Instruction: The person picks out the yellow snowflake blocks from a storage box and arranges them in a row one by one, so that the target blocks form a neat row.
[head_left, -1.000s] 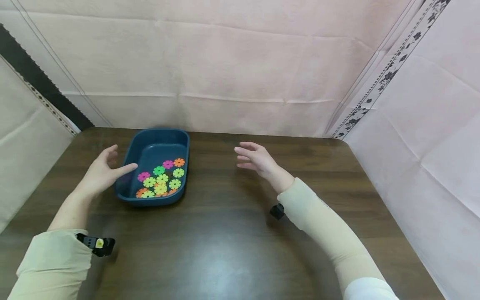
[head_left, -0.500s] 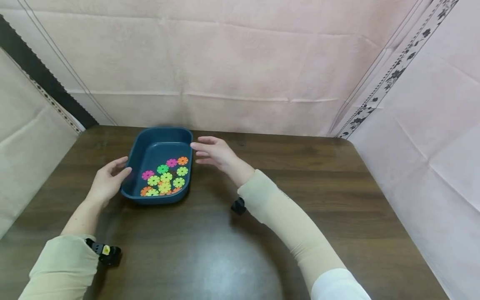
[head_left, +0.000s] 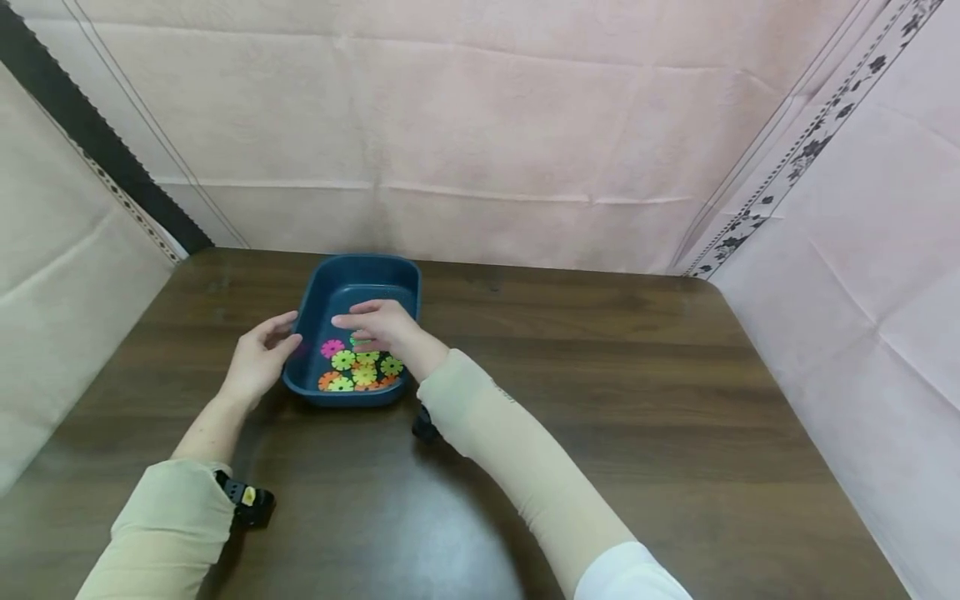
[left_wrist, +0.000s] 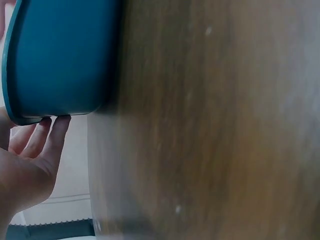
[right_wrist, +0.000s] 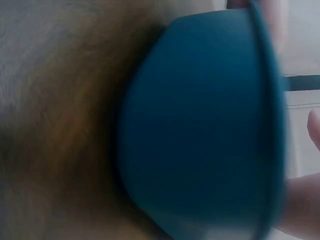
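A deep blue plastic tray (head_left: 367, 282) stands on the wooden table at the far side, left of the middle. Several flower-shaped discs (head_left: 343, 361) in yellow, green, pink and orange lie in its near end. My left hand (head_left: 255, 362) grips the tray's left rim; in the left wrist view the thumb is over the rim and the fingertips (left_wrist: 61, 120) are against the outer wall. My right hand (head_left: 390, 333) hovers over the tray, fingers loosely extended, and hides some discs. In the right wrist view the tray's wall (right_wrist: 195, 120) fills the middle, blurred.
The brown wooden table (head_left: 637, 400) extends to the right and in front of the tray. A pale cloth wall (head_left: 487, 150) rises right behind the table's far edge, with more cloth at both sides. A black camera (head_left: 255, 507) sits on the left wrist.
My right hand has swept left from above the table to over the tray. My left hand has closed on the rim, and the tray has shifted slightly right. The head view has turned slightly.
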